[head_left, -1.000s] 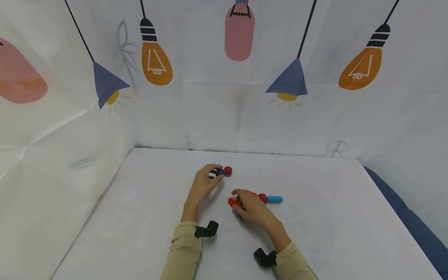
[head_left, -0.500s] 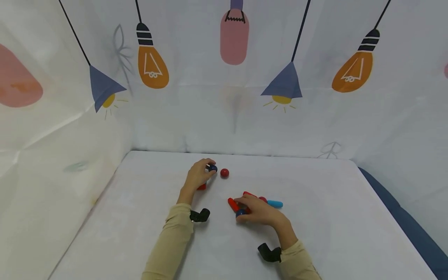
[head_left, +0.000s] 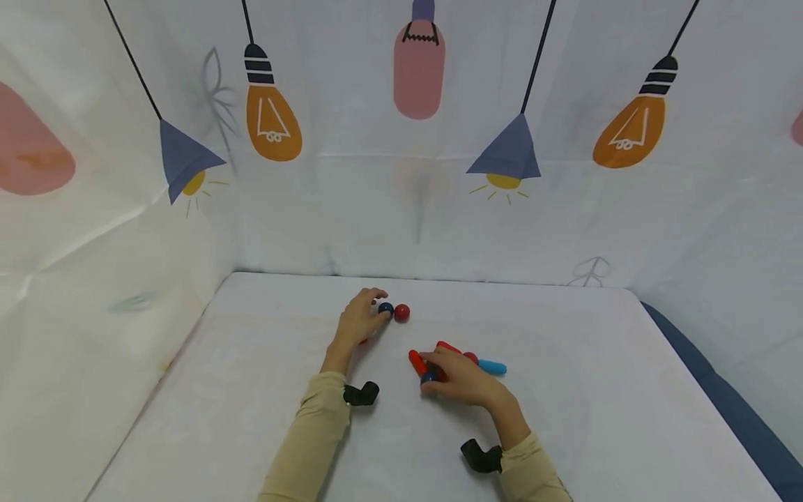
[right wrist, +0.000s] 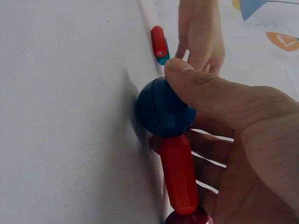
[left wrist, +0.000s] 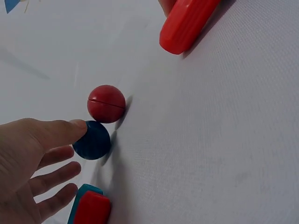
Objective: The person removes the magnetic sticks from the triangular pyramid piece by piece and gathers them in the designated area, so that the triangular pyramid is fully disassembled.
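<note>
**Right hand (head_left: 463,380) grasping the near blue ball (right wrist: 161,109), left hand (head_left: 359,322) at the far blue ball (left wrist: 92,143)**

On my head feed both balls sit mid-scene on the white desk (head_left: 596,404), the far one touching the far red ball (left wrist: 106,103) on its right. My left-wrist feed shows the thumb laid against the far blue ball and the other fingers loosely spread; I cannot tell whether they pinch it. Both wrist feeds also give me a red rod (left wrist: 94,209) and a teal rod (right wrist: 163,59) overlapping close by that hand; my head feed gets only a sliver of red there.

From the right wrist I see the thumb pressed on the near blue ball and the fingers curled behind. A short red rod (right wrist: 178,175) meets that ball end-on, with a dark red ball (right wrist: 188,217) at its other end. My head feed hides most of that but adds a left red rod (head_left: 417,362) just beside the ball, a far red rod (head_left: 448,346), and a light blue rod (head_left: 492,367) to the right.

The far edge runs just beyond the left hand, below the printed wall sheet (head_left: 357,216). Rightward, the white top stretches well past the light blue rod; the left edge lies well apart from the left hand.
</note>
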`<state>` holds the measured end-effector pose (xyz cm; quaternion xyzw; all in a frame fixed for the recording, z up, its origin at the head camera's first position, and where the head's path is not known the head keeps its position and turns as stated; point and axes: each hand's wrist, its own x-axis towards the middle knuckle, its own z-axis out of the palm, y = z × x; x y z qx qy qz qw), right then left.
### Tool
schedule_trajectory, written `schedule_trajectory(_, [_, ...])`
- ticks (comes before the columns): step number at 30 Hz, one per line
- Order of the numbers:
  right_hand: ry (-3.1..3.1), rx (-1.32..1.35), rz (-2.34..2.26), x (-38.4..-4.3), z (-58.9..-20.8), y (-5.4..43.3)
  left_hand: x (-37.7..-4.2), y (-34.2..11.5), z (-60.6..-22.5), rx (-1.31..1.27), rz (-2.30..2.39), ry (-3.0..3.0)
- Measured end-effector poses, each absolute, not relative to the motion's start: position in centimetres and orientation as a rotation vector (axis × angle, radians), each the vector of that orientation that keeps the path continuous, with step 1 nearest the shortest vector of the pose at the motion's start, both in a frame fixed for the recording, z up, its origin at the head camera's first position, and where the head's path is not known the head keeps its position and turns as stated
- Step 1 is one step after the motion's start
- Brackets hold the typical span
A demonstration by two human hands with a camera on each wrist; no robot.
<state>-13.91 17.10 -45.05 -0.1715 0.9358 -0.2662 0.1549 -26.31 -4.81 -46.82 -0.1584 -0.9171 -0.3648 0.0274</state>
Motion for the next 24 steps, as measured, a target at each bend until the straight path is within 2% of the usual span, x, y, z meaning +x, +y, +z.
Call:
schedule_trajectory(4, [2.704,-0.498,-0.767,-14.0,-45.3,16.9,-25.3,-5.0,-46.4,-0.474,-1.152,-2.682])
schedule_trajectory(8, [2.703,-0.504,-0.797,-14.0,-45.5,16.8,-23.5,-4.8,-46.0,-0.631,-1.265,-2.543])
schedule_trajectory(14, [2.693,-0.544,-0.850,-13.8,-45.6,16.7,-20.4,-4.3,-46.7,-0.896,-1.353,-2.708])
schedule_trajectory(24, [2.699,-0.655,-0.952,-13.9,-45.2,16.7,-18.8,-4.2,-48.1,-1.052,-1.289,-2.805])
